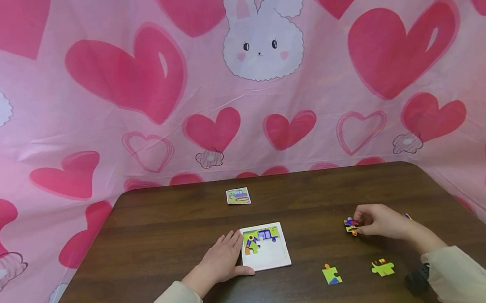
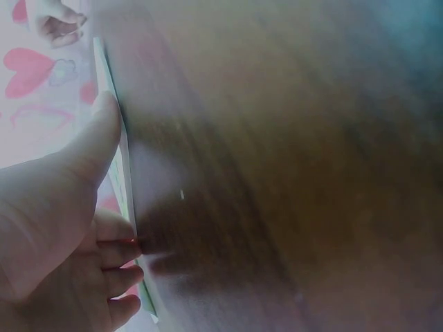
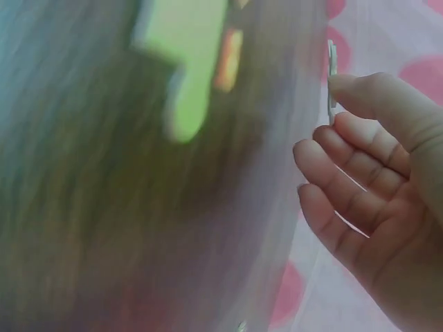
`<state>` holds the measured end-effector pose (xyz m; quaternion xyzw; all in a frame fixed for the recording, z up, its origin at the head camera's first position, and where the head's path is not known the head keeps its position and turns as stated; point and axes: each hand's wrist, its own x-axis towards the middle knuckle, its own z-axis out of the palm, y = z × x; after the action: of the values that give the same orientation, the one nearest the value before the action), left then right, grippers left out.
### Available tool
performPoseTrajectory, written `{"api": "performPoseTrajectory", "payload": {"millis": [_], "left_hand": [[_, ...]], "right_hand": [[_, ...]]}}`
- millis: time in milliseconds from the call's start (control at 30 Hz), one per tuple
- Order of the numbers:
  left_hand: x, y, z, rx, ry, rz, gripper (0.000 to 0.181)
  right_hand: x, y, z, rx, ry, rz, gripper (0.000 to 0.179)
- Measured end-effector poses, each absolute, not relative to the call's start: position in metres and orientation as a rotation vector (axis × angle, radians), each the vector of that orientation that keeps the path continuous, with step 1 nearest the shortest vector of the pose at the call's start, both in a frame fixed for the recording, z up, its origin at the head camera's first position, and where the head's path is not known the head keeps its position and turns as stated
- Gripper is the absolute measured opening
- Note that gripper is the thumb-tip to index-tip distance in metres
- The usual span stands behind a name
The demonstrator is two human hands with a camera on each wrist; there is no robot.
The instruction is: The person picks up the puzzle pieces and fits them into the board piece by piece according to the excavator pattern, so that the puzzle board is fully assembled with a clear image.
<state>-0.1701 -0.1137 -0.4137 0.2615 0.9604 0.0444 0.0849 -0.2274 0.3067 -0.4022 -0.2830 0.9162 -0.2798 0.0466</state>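
My left hand [image 1: 222,261] lies along the left edge of a white puzzle tray [image 1: 276,256], thumb at its near corner and fingers straight. Joined pieces with a purple vehicle on yellow-green [image 1: 252,244] fill the tray's top and left part; bare white shows elsewhere. My right hand [image 1: 381,222] pinches a jigsaw piece [image 1: 351,226] in purple, orange and yellow between thumb and forefinger, right of the tray. In the right wrist view that piece [image 3: 332,79] shows edge-on at the thumb tip, the other fingers loosely curled.
Two loose yellow-green pieces lie near the front: one piece [image 1: 331,274] with a blue corner, another piece [image 1: 383,267] further right. Part of one more piece [image 1: 407,216] peeks out behind the right hand. A small picture card [image 1: 238,196] lies at the back of the brown table [image 1: 167,238].
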Motion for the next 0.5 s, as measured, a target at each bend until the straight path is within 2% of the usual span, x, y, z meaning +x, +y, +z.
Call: {"api": "performPoseTrajectory", "payload": {"millis": [500], "left_hand": [[-0.17, -0.113, -0.413, 0.78, 2.859, 0.128, 0.09]], "right_hand": [[-0.224, 0.24, -0.376, -1.02, 2.788, -0.941, 0.023]]}}
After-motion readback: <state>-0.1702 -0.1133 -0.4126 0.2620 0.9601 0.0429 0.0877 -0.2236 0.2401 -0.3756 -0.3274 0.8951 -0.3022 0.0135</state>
